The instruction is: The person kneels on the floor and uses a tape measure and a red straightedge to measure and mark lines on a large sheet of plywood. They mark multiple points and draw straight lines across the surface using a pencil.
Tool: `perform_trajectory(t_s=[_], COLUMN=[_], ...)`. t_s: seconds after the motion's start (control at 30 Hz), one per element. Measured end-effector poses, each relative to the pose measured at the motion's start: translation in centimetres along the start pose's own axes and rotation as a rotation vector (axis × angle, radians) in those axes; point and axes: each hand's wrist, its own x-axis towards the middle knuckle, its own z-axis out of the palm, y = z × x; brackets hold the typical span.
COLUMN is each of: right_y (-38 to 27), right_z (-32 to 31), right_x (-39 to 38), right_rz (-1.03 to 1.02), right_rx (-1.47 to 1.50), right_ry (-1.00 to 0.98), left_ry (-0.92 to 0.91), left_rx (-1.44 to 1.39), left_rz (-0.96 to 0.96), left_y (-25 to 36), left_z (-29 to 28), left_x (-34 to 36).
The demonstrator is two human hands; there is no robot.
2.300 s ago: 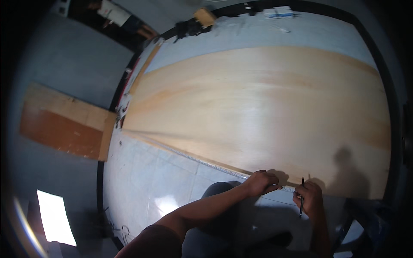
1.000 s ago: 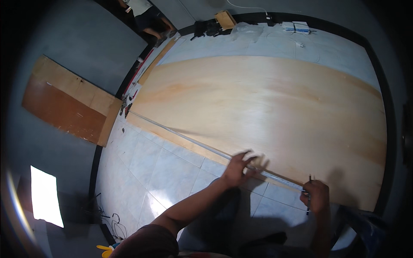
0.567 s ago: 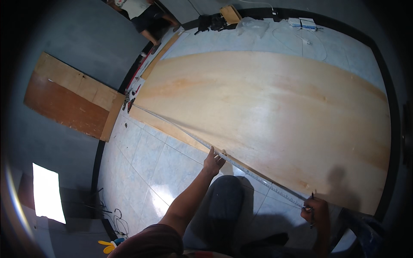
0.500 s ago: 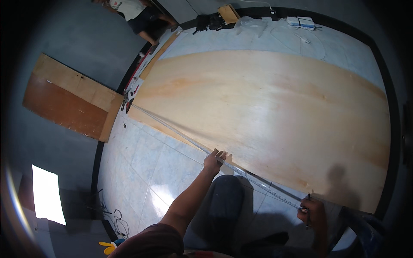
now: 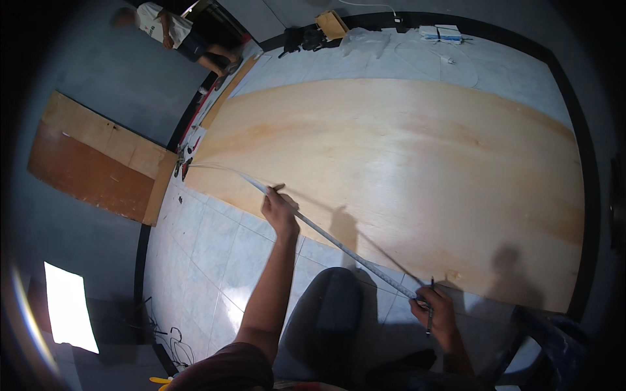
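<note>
On the tiled floor [image 5: 215, 241], head view: one large plywood sheet [image 5: 404, 176], pale, lying flat, its long axis running from upper left to lower right across the picture.

Item: measuring tape [image 5: 339, 242], thin and pale, stretched taut above the sheet's near edge. Its long axis runs diagonally, from the sheet's left corner near a small red-and-black tool [image 5: 182, 167] down to the lower right. It follows the sheet's near edge closely, crossing partly over tile.

Left hand [image 5: 279, 212]: fingers curled, pinching the tape at a point along its length, forearm reaching up from the lower edge.

Right hand [image 5: 435, 311]: closed on the tape's lower right end, with a dark pencil [image 5: 430, 311] also gripped in it, pointing roughly up and down. This hand sits just off the sheet's near corner.

Person's knee [image 5: 326, 313], in dark cloth, between the two arms.

Also present: a brown board [image 5: 98, 159] leaning against the grey wall at left; another person [image 5: 176, 32] at upper left; small boxes and cables [image 5: 437, 32] at the far edge of the floor.
</note>
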Motion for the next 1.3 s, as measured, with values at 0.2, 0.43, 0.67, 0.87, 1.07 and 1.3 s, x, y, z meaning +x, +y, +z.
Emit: perform_trajectory(t_s=[0.2,0.43,0.67,0.87,1.07,1.3], right_y=[-2.7,0.5,5.1,6.7,5.2,2.2], right_z=[0.4,-6.8,-6.7,-2.7,-1.3,-1.9], right_x=[3.2,-2.5,-14.6,-22.6,-20.9,-12.5], right_rz=[-0.137,-0.084,0.365,0.568,0.481,0.342], right_rx=[0.048,-0.248,-0.648,-0.664,-0.214,-0.317], right_ry=[0.104,0.316,0.329,0.473,0.538,0.435], left_ry=[-0.220,-0.521,-1.025,-1.210,-1.175,-1.041], left_rx=[-0.024,-0.070,-0.211,0.029,0.077,0.109], left_rz=[-0.081,-0.532,-0.998,-1.100,-1.135,-1.118], left_y=[3.5,-2.2,-7.3,-6.8,-10.0,-8.7], left_z=[4.2,15.3,21.7,19.2,12.9,10.1], left_x=[0.2,-14.6,-35.5,-43.1,-41.6,-38.7])
